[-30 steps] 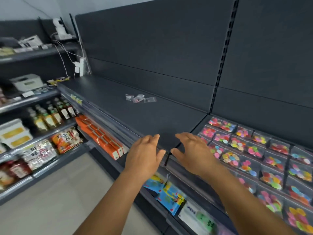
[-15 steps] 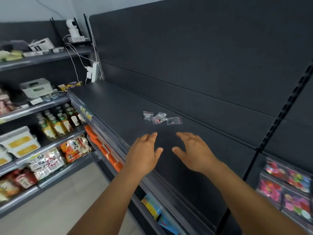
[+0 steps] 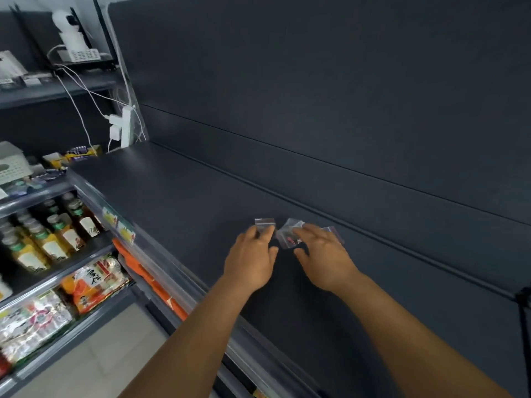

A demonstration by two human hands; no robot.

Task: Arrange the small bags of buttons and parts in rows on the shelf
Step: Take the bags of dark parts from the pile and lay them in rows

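Three small bags (image 3: 288,232) sit mid-shelf (image 3: 184,193), near the back. Your left hand (image 3: 253,259) is on the leftmost, right hand (image 3: 323,254) on the others.

From my remote seat I see two bare forearms, no sleeves reaching either wrist. My left hand (image 3: 253,258) and right hand (image 3: 323,255) carry no gloves, rings or watch (nothing worn anywhere in view).

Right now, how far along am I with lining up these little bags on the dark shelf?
Barely started. No row shows yet: three small clear bags sit bunched on the dark shelf. Your left hand has fingers on the left bag; your right hand reaches over the middle bag and right bag. Spacing them out remains.
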